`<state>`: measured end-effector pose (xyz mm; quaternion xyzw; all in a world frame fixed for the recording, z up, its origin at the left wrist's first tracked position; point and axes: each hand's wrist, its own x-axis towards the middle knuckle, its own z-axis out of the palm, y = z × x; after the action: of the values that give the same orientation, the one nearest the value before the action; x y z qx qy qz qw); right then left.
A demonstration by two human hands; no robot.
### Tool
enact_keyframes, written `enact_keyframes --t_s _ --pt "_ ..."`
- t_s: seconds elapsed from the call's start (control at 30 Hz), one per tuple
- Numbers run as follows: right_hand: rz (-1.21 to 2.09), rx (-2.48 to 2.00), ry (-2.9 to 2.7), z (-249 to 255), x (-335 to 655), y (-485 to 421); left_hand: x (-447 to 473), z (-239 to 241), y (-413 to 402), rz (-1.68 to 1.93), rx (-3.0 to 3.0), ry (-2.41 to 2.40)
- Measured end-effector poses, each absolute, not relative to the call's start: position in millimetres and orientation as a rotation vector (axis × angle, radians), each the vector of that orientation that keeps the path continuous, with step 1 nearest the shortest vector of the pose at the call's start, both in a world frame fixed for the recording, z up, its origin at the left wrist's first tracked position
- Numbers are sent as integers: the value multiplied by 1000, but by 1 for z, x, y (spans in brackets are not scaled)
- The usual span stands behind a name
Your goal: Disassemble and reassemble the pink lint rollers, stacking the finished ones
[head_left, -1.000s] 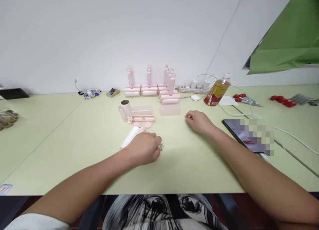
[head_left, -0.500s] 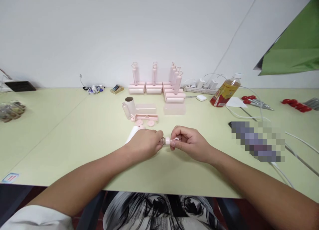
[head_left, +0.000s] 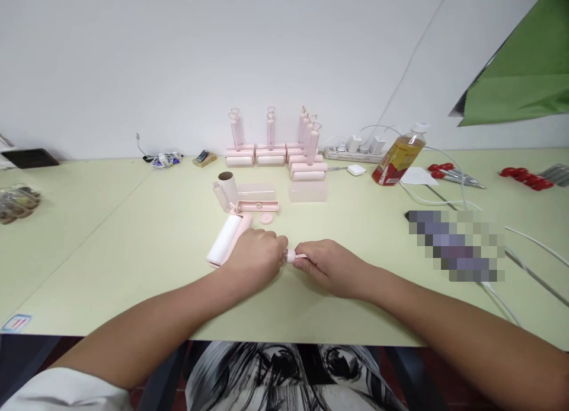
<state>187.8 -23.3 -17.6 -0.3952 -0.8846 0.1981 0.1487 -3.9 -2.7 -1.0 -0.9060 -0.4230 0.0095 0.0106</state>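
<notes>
My left hand [head_left: 260, 254] is closed around the handle of a pink lint roller [head_left: 227, 239], and most of that handle is hidden in the fist. The roller's white sheet roll shows beyond the wrist, on the left. From the fist's right side sticks the pale pink handle end [head_left: 291, 256]. My right hand [head_left: 331, 265] grips the loop at that end between thumb and curled fingers. Just beyond the hands lie a round pink cap [head_left: 265, 219] and an open pink roller housing [head_left: 258, 206].
A cardboard-cored roll [head_left: 228, 188] and clear covers [head_left: 307, 191] stand behind the hands. Several lint rollers [head_left: 309, 172] stand upright near the wall. To the right are a drink bottle [head_left: 398, 159], a power strip [head_left: 355, 155], red-handled tools [head_left: 453, 175], cables and a blurred item [head_left: 453, 245].
The lint roller has turned so that more of its white roll shows. My right fingers have closed more fully over the handle's end loop. One round cap is now out of sight.
</notes>
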Motion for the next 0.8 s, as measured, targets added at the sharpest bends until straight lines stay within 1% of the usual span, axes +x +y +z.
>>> enact_keyframes --t_s 0.3,0.4,0.47,0.6,0.63,0.67,0.7,0.8 --pt "477 -1165 -2450 -30 179 -30 0 -1 -7 61 -2774 -1346" --pt "515 -1189 -2389 -31 176 -30 -1 -2 -5 84 -2763 -1346" --pt "689 -1219 -2353 -27 175 -29 -1 -3 -4 95 -2774 -1293" --pt "1419 -1290 -2135 -13 179 -25 4 -2 -4 36 -2825 -1098" --pt "1515 -1280 -2052 -11 181 -24 6 1 -5 -5 -2820 -1057" --pt "1527 -1258 -1984 -9 184 -22 8 5 -5 -64 -2805 -1015" --pt "1466 -1235 -1932 -9 187 -19 10 12 -4 -138 -2786 -969" --pt "1177 -1207 -1762 -10 200 -8 14 38 8 -455 -2734 -846"
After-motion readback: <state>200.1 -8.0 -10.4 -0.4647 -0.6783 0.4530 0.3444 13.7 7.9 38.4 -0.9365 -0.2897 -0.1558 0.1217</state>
